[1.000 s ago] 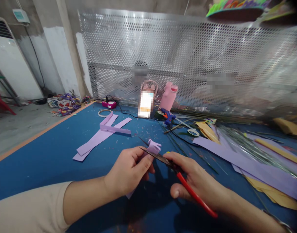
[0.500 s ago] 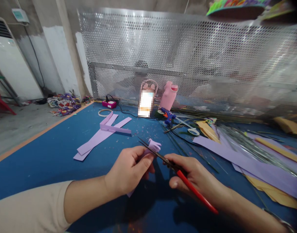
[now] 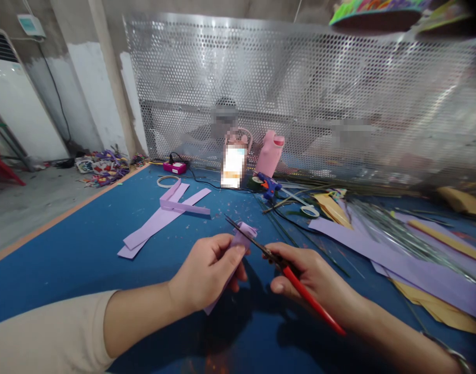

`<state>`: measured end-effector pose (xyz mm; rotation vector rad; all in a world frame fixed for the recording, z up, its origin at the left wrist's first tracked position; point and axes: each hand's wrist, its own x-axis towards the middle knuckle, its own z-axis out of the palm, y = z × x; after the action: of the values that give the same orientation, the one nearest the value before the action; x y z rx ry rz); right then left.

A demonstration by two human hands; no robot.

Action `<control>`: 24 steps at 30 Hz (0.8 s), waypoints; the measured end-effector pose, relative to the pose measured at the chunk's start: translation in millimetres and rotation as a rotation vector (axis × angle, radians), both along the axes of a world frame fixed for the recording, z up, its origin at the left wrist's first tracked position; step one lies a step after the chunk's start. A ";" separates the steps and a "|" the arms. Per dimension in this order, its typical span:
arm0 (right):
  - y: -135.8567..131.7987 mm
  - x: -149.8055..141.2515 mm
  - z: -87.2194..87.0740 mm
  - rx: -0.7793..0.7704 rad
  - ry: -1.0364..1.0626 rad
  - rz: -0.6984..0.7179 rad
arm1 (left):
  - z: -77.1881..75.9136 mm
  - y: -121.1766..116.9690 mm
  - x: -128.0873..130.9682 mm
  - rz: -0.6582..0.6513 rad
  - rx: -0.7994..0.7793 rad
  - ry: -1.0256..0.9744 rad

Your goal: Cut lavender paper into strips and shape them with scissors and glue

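My left hand (image 3: 208,270) pinches a narrow purple paper strip (image 3: 242,238) between thumb and fingers; its top end curls over and its lower end shows under the palm. In my right hand (image 3: 306,272) is a pair of scissors (image 3: 306,296) with red handles and dark blades. The blades lie across the curled end of the strip, pointing up and left, and look nearly closed. Past my left hand, several loose purple strips (image 3: 160,221) lie crossed on the blue table (image 3: 82,239), one of them folded.
A glue gun (image 3: 268,184), a pink bottle-shaped thing (image 3: 271,153) and a lit phone (image 3: 233,163) stand at the back before a perforated metal panel (image 3: 300,78). Long purple sheets (image 3: 350,244), brown paper and thin stems cover the right side. A tape roll (image 3: 168,181) lies at the left.
The scissors have shifted slightly up along the strip's end. The curled tip, with fringe-like ends showing before, now appears as a smoother loop. My left hand has barely moved.
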<state>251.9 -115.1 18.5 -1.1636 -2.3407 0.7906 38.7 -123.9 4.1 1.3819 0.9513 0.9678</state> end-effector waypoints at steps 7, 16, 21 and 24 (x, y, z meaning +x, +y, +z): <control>-0.8 -0.5 -1.5 0.058 -0.029 0.036 | -2.2 0.7 -0.8 0.058 0.014 -0.033; -1.8 1.0 -2.7 0.079 -0.010 0.047 | -4.3 -0.4 -2.8 0.007 0.087 0.047; -2.1 -0.1 -0.5 0.069 0.000 0.037 | -2.5 -0.2 -2.7 0.000 0.106 0.058; -1.4 -0.7 0.2 0.064 0.008 0.049 | -1.9 -0.8 -2.9 0.004 0.104 0.049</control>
<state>251.3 -116.5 18.7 -1.0777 -2.3781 0.7300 35.8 -124.7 2.2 1.4974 0.9516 1.0020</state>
